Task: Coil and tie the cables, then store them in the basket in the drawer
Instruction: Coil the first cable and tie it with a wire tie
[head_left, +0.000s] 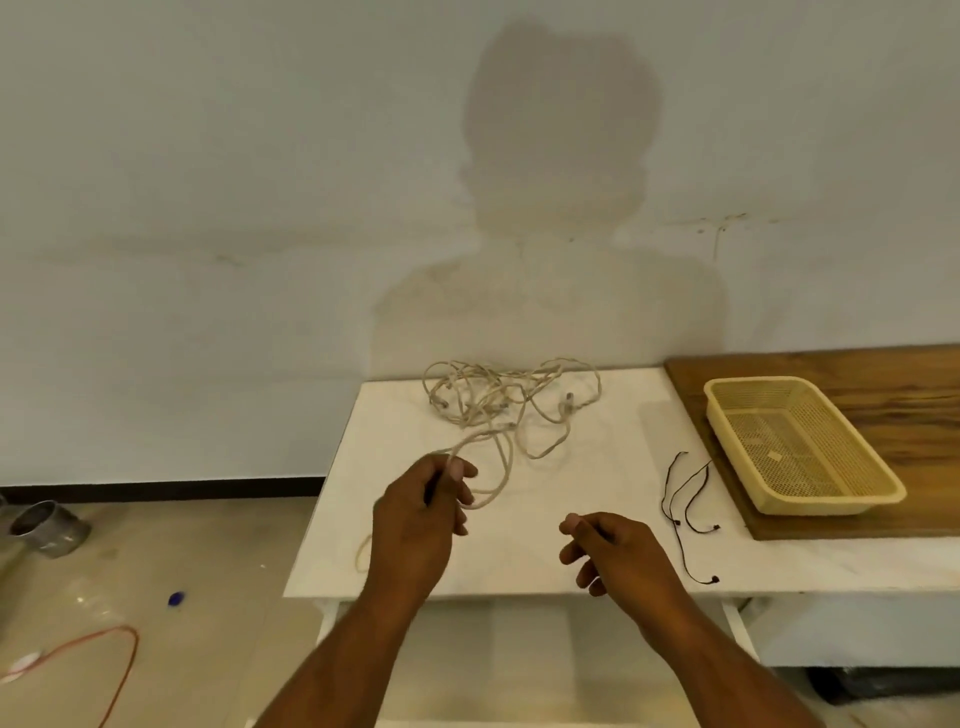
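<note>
Head view, A: What is gripped, and where are the cables found?

B: A strand of the beige cable (498, 400) is pinched between the curled fingers and thumb of the left hand (421, 514). The rest is left as a loose, rounded tangle at the far edge of the white table (571, 467), against the wall. One loop is trailed beside the left wrist, close to the table's left edge. The right hand (608, 551) is held just above the table with fingers loosely curled; nothing is seen in it.

A: And the other materials?

B: Thin black ties (680, 499) are laid in wavy lines to the right of the right hand. A rectangular basket (831, 506) of yellow plastic mesh is set on a grained wooden board (883, 374), near the board's front left corner.

A: What room is left?

B: Smooth bare tabletop is seen between the hands, and between the tangle and the black ties.
</note>
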